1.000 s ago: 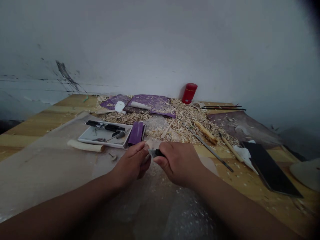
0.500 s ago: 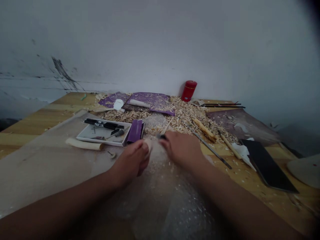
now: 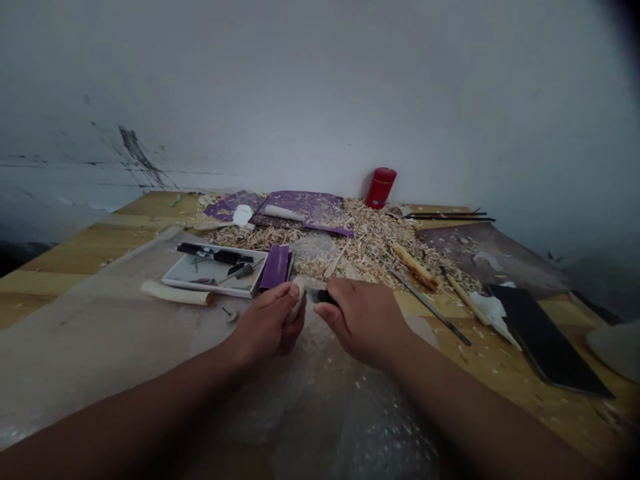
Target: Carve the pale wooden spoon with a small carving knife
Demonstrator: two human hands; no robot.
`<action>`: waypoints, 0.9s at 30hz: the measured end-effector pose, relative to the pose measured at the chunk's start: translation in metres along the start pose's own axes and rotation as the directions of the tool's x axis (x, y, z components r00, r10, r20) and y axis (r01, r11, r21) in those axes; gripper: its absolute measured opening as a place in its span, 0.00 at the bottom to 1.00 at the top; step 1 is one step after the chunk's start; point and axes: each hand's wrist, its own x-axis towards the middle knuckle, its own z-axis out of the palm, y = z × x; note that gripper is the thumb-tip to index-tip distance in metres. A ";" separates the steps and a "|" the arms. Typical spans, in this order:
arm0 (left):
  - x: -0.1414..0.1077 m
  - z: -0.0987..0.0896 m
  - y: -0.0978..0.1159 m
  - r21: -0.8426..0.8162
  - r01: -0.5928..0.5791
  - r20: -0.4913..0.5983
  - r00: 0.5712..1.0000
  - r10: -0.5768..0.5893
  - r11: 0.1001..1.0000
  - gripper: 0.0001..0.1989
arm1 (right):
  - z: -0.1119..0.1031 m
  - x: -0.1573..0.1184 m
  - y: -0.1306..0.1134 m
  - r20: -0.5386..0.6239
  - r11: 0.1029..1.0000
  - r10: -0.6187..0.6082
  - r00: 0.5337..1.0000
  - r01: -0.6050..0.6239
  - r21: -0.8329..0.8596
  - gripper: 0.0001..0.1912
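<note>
Head: right hand (image 3: 369, 319) grips black-handled knife (image 3: 327, 297), blade toward nine o'clock.
Left hand (image 3: 270, 319) clasps pale rounded piece (image 3: 299, 286); yellow wooden table (image 3: 65, 270), grey wall (image 3: 250, 100) at twelve.

The held pale piece (image 3: 299, 288) looks matt, the shavings (image 3: 373, 233) rough wood, the canister (image 3: 381, 188) smooth, the sheeting (image 3: 383, 427) shiny plastic.

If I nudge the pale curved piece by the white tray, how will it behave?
The pale curved piece is probably stiff, since it looks like solid wood. Its bend should make it rock or swivel rather than roll far. It may slide easily, as the translucent sheet beneath looks fairly smooth.
</note>
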 end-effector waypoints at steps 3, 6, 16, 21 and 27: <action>-0.001 0.002 -0.001 -0.004 -0.013 -0.023 1.000 0.013 1.000 0.11 | 0.002 0.000 -0.002 -0.002 1.000 -0.013 1.000 0.013 0.016 0.24; -0.003 0.003 -0.002 -0.007 -0.020 -0.028 0.999 0.019 1.000 0.10 | 0.002 -0.001 -0.003 -0.007 0.999 -0.034 0.999 0.034 0.039 0.24; -0.006 0.004 -0.005 -0.053 0.016 0.093 0.996 -0.011 0.998 0.12 | 0.002 -0.001 0.001 -0.042 0.995 -0.091 0.995 0.090 -0.039 0.25; -0.012 0.001 -0.008 0.043 -0.077 0.151 0.986 0.069 0.996 0.15 | 0.003 0.008 0.041 0.057 0.952 0.270 0.961 -0.258 -0.168 0.27; -0.006 -0.004 -0.004 0.049 -0.086 0.074 0.994 0.082 0.995 0.13 | 0.000 0.008 0.044 0.010 0.977 0.207 0.978 -0.207 -0.046 0.25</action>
